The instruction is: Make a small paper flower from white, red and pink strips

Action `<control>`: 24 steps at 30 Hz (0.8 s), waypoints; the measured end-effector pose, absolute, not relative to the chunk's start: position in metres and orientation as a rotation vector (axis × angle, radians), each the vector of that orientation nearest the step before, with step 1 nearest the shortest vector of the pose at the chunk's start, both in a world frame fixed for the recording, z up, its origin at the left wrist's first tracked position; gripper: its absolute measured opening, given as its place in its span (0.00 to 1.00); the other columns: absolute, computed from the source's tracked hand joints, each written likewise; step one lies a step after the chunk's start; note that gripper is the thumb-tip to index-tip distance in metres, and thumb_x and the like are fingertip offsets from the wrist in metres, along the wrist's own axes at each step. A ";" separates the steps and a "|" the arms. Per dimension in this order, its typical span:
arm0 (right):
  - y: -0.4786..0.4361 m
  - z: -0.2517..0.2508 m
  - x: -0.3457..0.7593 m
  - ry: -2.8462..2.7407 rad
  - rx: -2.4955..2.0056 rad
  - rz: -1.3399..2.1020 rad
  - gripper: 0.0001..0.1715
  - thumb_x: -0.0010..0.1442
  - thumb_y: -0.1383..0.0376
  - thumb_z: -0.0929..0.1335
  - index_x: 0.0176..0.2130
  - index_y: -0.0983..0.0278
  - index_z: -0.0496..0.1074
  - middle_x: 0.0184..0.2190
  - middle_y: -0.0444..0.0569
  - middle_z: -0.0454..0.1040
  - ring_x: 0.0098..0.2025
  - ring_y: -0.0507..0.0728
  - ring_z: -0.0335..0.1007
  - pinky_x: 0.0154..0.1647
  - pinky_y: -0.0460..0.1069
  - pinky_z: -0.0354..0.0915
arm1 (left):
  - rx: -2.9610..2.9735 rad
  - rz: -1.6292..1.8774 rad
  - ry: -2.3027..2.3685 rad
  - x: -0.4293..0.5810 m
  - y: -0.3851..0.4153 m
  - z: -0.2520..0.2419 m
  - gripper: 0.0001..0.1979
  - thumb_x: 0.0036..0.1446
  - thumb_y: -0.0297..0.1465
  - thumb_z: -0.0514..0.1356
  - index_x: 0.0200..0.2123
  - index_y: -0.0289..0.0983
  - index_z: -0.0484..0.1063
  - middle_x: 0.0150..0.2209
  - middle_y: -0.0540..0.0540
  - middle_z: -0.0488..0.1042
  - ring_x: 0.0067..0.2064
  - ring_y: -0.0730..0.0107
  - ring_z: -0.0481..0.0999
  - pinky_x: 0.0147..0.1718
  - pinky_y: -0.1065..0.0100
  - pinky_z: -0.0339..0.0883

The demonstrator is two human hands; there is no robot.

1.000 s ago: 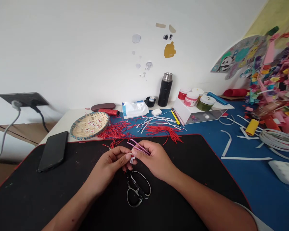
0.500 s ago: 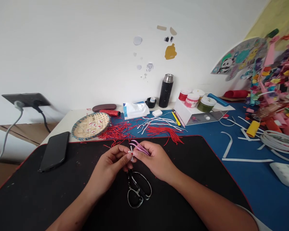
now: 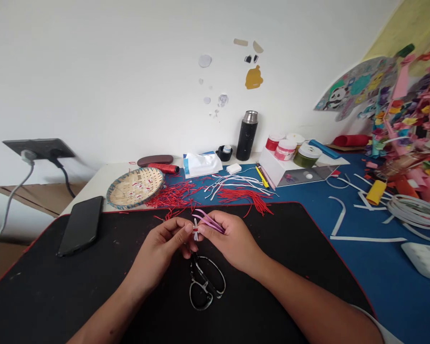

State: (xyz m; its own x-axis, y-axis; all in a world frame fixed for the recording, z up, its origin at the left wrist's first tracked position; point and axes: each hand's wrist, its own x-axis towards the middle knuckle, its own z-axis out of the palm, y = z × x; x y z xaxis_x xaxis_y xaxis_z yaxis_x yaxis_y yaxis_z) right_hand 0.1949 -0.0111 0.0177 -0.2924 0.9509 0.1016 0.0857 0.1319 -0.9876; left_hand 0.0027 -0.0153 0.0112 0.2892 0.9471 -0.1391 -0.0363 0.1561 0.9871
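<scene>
Between my fingertips is a small looped white cord (image 3: 196, 235) with a red band around its middle. My left hand (image 3: 172, 239) pinches it from the left with thumb and fingers. From the other side, the thumb and index finger of my right hand (image 3: 231, 234) grip it too. Pink tweezers (image 3: 210, 221) are also tucked in my right hand, their tips pointing left above the cord. Below the hands, scissors (image 3: 200, 286) lie on the black mat (image 3: 157, 315); the blades are hidden beneath my left fingers.
Behind the hands are red cords (image 3: 179, 193), white cords (image 3: 236, 180) and a woven basket (image 3: 116, 187) holding small red-and-white pieces. A phone (image 3: 81, 224) lies on the left. Further back stand a black flask (image 3: 247, 136) and several paint jars (image 3: 285, 150). White strips (image 3: 369, 238) lie right.
My left thumb has drawn back slightly, so more of the red band on the white cord shows. The tweezers, scissors and right hand stay almost where they were.
</scene>
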 end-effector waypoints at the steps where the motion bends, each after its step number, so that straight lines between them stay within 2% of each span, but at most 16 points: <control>1: -0.011 0.018 0.195 -1.559 -1.044 1.269 0.09 0.67 0.66 0.69 0.33 0.63 0.74 0.30 0.43 0.76 0.33 0.52 0.71 0.36 0.46 0.63 | 1.175 0.915 1.017 0.003 -0.015 0.011 0.15 0.64 0.42 0.65 0.34 0.36 0.77 0.27 0.46 0.79 0.27 0.70 0.74 0.28 0.71 0.68; 16: -0.012 0.019 0.196 -1.571 -1.039 1.273 0.10 0.68 0.65 0.68 0.33 0.63 0.73 0.30 0.42 0.76 0.33 0.52 0.71 0.36 0.46 0.63 | 0.822 0.936 0.919 0.011 -0.018 0.016 0.15 0.54 0.40 0.73 0.31 0.34 0.78 0.27 0.46 0.79 0.27 0.71 0.76 0.25 0.75 0.70; 24: -0.012 0.018 0.195 -1.569 -1.062 1.263 0.10 0.67 0.63 0.68 0.33 0.63 0.73 0.30 0.43 0.76 0.33 0.53 0.71 0.36 0.47 0.64 | 0.845 0.957 0.915 0.011 -0.018 0.012 0.15 0.56 0.40 0.72 0.32 0.34 0.77 0.28 0.47 0.78 0.28 0.71 0.77 0.25 0.74 0.71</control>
State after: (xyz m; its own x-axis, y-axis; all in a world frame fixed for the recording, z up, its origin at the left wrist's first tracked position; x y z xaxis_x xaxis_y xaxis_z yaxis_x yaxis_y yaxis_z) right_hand 0.1950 -0.0117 0.0179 -0.2902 0.9520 0.0976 0.1086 0.1341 -0.9850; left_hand 0.0110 -0.0179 0.0120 0.2895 0.9228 -0.2543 -0.2963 0.3390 0.8929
